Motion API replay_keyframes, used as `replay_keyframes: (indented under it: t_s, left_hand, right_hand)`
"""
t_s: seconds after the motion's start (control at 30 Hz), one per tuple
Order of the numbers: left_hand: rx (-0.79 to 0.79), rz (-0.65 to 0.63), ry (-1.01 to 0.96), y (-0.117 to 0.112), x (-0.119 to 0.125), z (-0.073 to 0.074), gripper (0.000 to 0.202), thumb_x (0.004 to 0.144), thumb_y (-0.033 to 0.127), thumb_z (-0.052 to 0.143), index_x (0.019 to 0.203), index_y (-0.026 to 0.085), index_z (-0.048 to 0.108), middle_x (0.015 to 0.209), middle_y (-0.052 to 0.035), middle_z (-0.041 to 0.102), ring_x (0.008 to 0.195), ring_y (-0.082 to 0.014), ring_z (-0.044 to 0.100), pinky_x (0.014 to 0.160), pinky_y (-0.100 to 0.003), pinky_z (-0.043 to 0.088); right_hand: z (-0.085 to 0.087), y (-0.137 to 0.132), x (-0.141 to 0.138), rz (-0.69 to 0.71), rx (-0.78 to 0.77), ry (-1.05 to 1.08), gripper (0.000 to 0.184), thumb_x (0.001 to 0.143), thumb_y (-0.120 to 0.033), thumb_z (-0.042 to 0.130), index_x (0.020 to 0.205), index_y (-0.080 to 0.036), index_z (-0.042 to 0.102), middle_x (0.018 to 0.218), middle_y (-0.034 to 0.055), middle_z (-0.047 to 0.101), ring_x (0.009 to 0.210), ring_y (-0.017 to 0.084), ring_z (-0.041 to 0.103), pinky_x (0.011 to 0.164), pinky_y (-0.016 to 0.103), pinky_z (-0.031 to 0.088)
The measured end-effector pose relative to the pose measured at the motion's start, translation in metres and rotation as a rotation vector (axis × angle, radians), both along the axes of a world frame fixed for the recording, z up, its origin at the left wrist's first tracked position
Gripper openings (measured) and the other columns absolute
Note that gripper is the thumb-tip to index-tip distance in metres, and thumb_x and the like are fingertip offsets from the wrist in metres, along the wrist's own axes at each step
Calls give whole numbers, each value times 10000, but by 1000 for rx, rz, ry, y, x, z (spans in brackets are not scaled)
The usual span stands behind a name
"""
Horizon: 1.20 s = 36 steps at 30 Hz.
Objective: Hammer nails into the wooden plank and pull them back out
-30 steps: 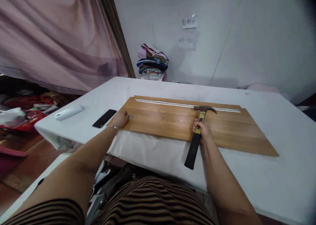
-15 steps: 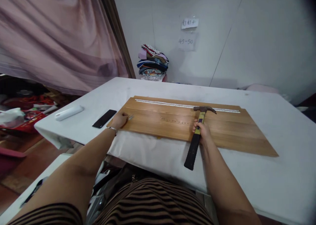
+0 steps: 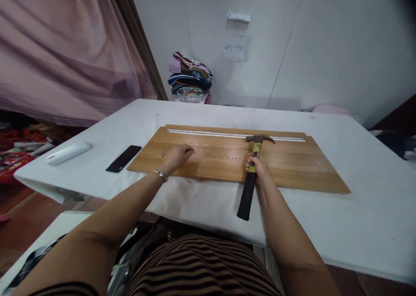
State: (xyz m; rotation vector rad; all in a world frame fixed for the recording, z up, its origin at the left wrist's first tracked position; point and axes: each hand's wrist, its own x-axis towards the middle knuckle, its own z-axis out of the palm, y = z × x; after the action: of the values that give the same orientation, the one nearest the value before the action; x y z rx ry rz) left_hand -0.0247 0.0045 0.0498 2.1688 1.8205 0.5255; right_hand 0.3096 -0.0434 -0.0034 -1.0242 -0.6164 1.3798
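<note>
My right hand [image 3: 258, 166] is wrapped round a claw hammer [image 3: 249, 187], gripping the yellow part of its handle above the black rubber grip. The rusty head hangs over a wooden board [image 3: 292, 166]. With fingertips pinched, my left hand [image 3: 179, 157] is above the board, left of a row of small nails [image 3: 222, 156] standing in the wood. A thin nail seems to stick out of that pinch, though it is tiny. Behind my left wrist a small pile of loose nails [image 3: 163, 154] lies near the board's left end.
Two white measuring strips [image 3: 208, 134] run along the board's far side. A black phone [image 3: 123, 158] and a white elongated object [image 3: 69, 153] lie left on the white table [image 3: 146, 114]. Folded clothes [image 3: 190, 79] are stacked by the wall, beside a pink curtain [image 3: 65, 40].
My left hand has moved right from the nail pile toward the row of nails, its fingertips pinched. The right hand keeps its hold on the hammer. The camera view has shifted slightly.
</note>
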Motion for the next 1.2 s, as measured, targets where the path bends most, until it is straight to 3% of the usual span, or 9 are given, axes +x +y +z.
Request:
replay_keyframes:
  t_s: [0.1, 0.4, 0.6, 1.2]
  left_hand:
    - [30, -149, 42, 1, 28, 0, 292, 924, 302, 521, 964, 193, 789, 1057, -85, 778, 991, -228, 701, 955, -344, 531]
    - [8, -283, 326, 15, 70, -4, 317, 988, 261, 462, 993, 169, 765, 1068, -105, 745, 925, -217, 695, 857, -328, 509]
    - [2, -314, 447, 21, 79, -7, 306, 981, 239, 470, 996, 157, 765, 1060, -123, 747, 925, -228, 702, 815, -324, 498]
    - [-17, -395, 545, 26, 84, -8, 284, 947, 158, 482, 1027, 145, 754, 1047, -152, 731, 942, -236, 706, 796, -325, 502]
  right_hand:
    - [1, -1, -1, 9, 10, 11, 365, 587, -256, 728, 879, -229, 511, 543, -92, 555, 455, 101, 535, 401, 205, 439]
    - [-6, 4, 1, 27, 8, 22, 359, 595, -247, 731, 884, -228, 519, 552, -87, 559, 466, 112, 558, 411, 218, 451]
    - [-7, 5, 1, 33, 4, 19, 357, 582, -242, 713, 883, -225, 520, 554, -87, 568, 469, 111, 557, 421, 223, 460]
    - [3, 1, -3, -3, -25, 12, 369, 564, -237, 707, 868, -233, 499, 530, -97, 552, 435, 103, 520, 404, 223, 443]
